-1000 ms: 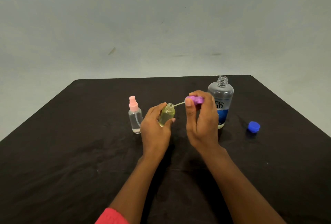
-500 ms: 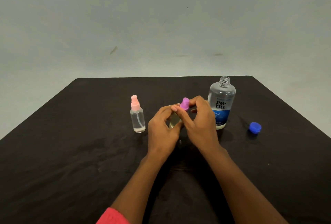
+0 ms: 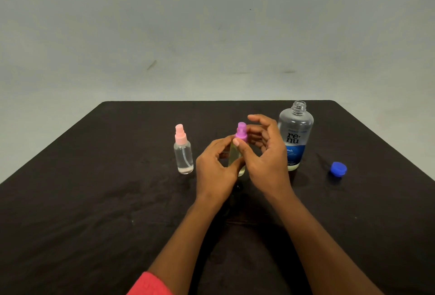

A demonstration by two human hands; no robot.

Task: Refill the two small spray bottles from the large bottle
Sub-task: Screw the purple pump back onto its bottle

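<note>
A small yellowish spray bottle [image 3: 234, 156] with a purple spray top [image 3: 241, 131] stands upright at the middle of the black table [image 3: 94, 188]. My left hand [image 3: 213, 169] grips its body from the left. My right hand [image 3: 266, 153] is beside it on the right, thumb tip touching the base of the purple top, fingers spread loosely behind it. A second small clear spray bottle with a pink top [image 3: 183, 153] stands to the left, untouched. The large clear bottle [image 3: 295, 134] with a blue label stands uncapped just right of my right hand.
The large bottle's blue cap [image 3: 338, 169] lies on the table at the right. A plain grey wall rises behind the table's far edge. A red sleeve shows on my left arm at the bottom.
The purple spray top with its tube, held tilted above the open neck a second ago, now sits upright on the yellowish bottle. My right fingers have loosened from the top.
</note>
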